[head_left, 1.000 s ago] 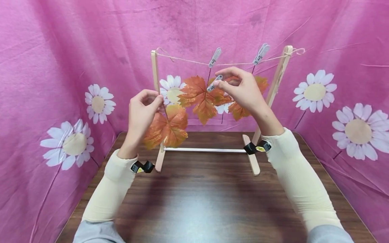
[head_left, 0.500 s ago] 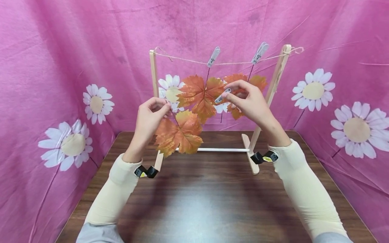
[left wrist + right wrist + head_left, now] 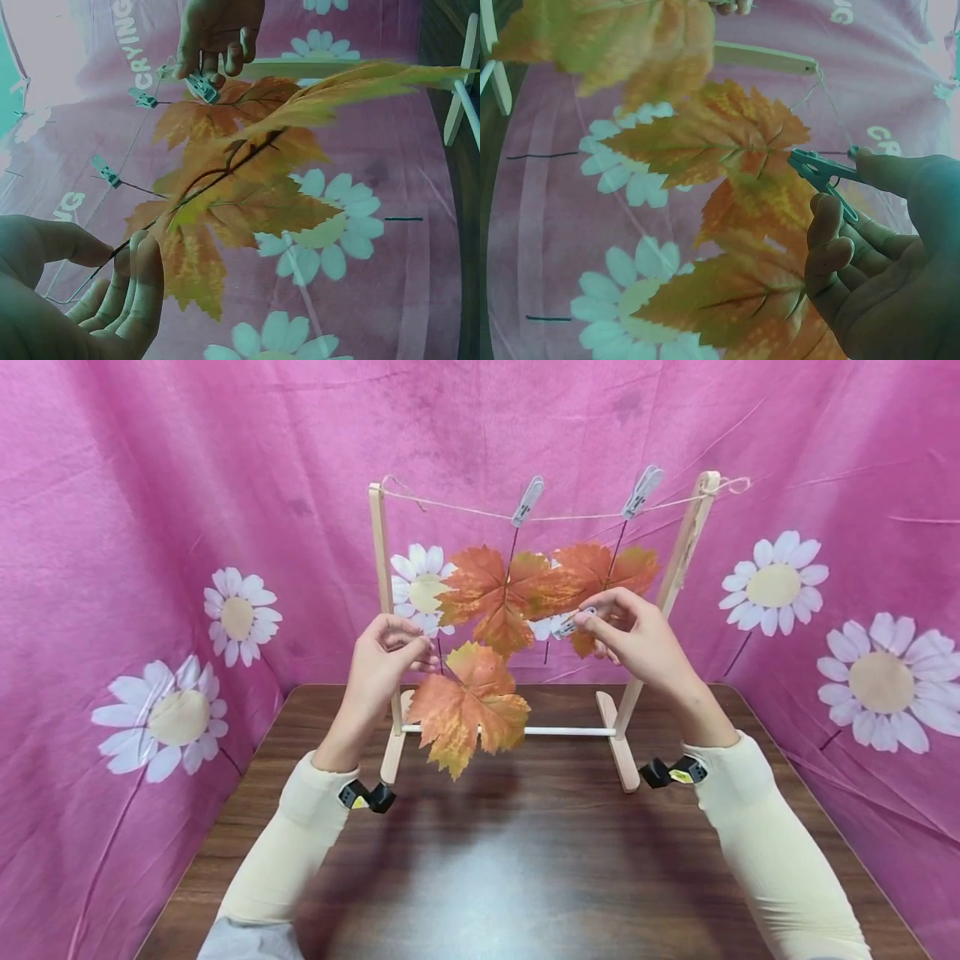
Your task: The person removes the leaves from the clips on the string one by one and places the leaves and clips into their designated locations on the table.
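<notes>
My left hand (image 3: 386, 660) pinches the dark stem (image 3: 161, 217) of an orange and yellow artificial leaf (image 3: 472, 706), which hangs below my fingers in front of the wooden stand. My right hand (image 3: 637, 631) holds a pale clothespin (image 3: 574, 622) between thumb and fingers, to the right of that leaf; its tip points left in the head view. Behind, a second leaf (image 3: 495, 593) hangs by its stem from a clothespin (image 3: 528, 502) on the string (image 3: 450, 508). A third leaf (image 3: 600, 568) hangs from another clothespin (image 3: 642, 492), partly covered by my right hand.
The stand has a left post (image 3: 380, 543), a right post (image 3: 686, 543) and a white crossbar (image 3: 570, 732) low between its feet. It stands on a dark wooden table (image 3: 480, 852). A pink cloth (image 3: 480, 427) with printed daisies surrounds the table at back and sides.
Both hands have come lower and nearer to me. The left hand has moved right with its leaf, away from the left post; the right hand has moved down and right with the clothespin.
</notes>
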A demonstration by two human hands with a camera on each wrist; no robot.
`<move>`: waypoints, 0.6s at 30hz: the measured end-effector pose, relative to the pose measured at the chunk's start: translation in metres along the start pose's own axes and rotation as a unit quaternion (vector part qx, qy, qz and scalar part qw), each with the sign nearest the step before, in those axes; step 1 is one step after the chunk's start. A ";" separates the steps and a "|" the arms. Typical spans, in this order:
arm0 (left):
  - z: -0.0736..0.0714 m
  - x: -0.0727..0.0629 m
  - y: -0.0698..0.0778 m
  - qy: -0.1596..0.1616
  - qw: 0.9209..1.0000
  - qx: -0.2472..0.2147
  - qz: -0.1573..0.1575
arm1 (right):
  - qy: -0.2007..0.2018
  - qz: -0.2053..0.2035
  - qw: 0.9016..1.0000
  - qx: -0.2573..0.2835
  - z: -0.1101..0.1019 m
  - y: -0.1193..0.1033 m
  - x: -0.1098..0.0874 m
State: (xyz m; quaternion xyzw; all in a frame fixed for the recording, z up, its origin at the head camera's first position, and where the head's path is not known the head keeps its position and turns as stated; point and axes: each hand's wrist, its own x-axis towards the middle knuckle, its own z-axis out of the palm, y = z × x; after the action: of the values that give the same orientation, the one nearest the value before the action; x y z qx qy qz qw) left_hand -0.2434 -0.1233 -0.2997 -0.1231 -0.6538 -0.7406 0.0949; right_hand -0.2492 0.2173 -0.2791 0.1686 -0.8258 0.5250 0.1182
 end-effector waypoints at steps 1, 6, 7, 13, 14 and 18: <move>0.000 -0.001 -0.001 -0.001 1.000 -0.004 -0.002 | -0.003 0.000 1.000 0.003 -0.001 0.003 -0.001; 0.001 -0.004 -0.007 -0.008 1.000 -0.007 -0.009 | 0.000 0.007 1.000 0.007 -0.005 0.015 -0.008; 0.001 -0.005 -0.008 -0.009 1.000 -0.008 -0.011 | 0.001 0.010 1.000 0.006 -0.005 0.017 -0.010; 0.000 -0.009 -0.012 -0.009 0.999 -0.040 -0.022 | 0.006 0.026 0.999 0.023 -0.010 0.029 -0.019; -0.001 -0.010 -0.013 -0.010 0.999 -0.044 -0.024 | 0.009 0.030 0.999 0.025 -0.011 0.032 -0.020; -0.004 -0.012 -0.020 -0.015 0.998 -0.043 -0.033 | 0.017 0.037 0.999 0.024 -0.015 0.042 -0.027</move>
State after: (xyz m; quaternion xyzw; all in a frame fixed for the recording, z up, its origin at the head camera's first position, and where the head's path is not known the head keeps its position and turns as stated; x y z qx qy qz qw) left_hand -0.2379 -0.1252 -0.3225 -0.1163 -0.6266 -0.7686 0.0550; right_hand -0.2406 0.2515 -0.3176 0.1320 -0.8164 0.5516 0.1085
